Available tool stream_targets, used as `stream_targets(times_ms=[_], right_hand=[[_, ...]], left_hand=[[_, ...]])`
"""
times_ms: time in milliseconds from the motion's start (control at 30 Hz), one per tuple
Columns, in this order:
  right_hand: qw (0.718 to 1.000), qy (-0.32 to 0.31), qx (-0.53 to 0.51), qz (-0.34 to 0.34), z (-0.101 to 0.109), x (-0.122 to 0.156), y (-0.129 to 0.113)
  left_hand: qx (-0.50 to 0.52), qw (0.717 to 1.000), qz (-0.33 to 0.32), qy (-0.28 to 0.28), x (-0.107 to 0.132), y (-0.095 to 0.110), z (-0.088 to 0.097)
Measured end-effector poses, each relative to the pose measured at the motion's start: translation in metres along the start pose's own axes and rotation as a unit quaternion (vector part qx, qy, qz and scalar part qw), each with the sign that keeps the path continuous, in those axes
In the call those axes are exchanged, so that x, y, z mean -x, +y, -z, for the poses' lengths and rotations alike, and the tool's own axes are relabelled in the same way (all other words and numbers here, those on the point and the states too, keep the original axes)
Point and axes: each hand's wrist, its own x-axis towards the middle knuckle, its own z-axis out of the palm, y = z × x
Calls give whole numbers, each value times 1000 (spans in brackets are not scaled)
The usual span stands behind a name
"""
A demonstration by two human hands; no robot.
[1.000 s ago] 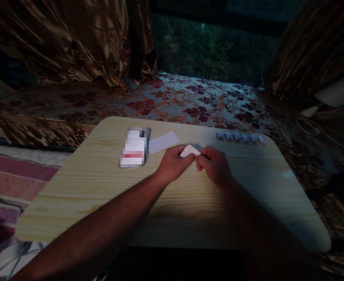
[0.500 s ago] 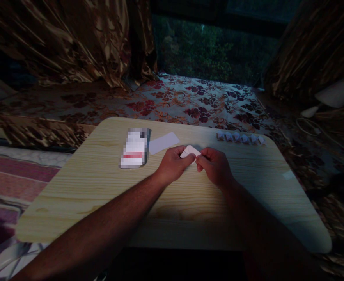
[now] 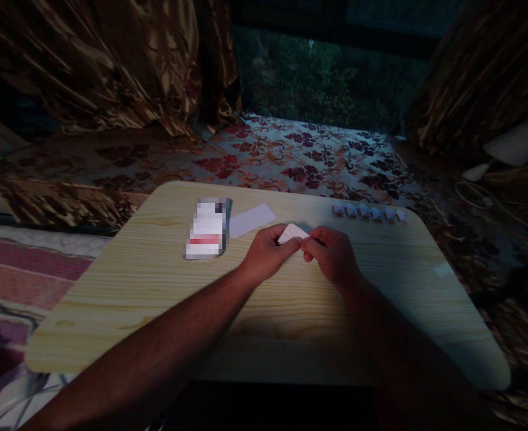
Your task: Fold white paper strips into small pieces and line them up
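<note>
Over the middle of the wooden table, my left hand [image 3: 268, 250] and my right hand [image 3: 330, 251] pinch a small folded piece of white paper [image 3: 292, 233] between them. Crease lines run across its upper face. My left thumb lies along the paper's near side, and the right thumb and fingertips close on its right corner. Fingers underneath hide the lower part of the paper. A flat pale paper strip [image 3: 252, 220] lies on the table beyond my left hand.
The light wooden table [image 3: 156, 323] has rounded corners. A blurred-out white packet with a red band [image 3: 205, 230] lies left of the strip. Several small folded paper pieces [image 3: 369, 212] line the far right edge. A white scrap [image 3: 442, 270] rests at the right edge.
Almost nothing differs. Both hands keep the same hold on the folded paper, and the whole view has shifted very slightly.
</note>
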Motion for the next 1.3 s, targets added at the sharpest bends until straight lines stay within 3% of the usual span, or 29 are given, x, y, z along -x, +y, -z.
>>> stream_targets(times_ms=[1300], right_hand=[[1000,-28,11,8,2,1,0]], left_hand=[[93,995,27,-34,0,-5,0]])
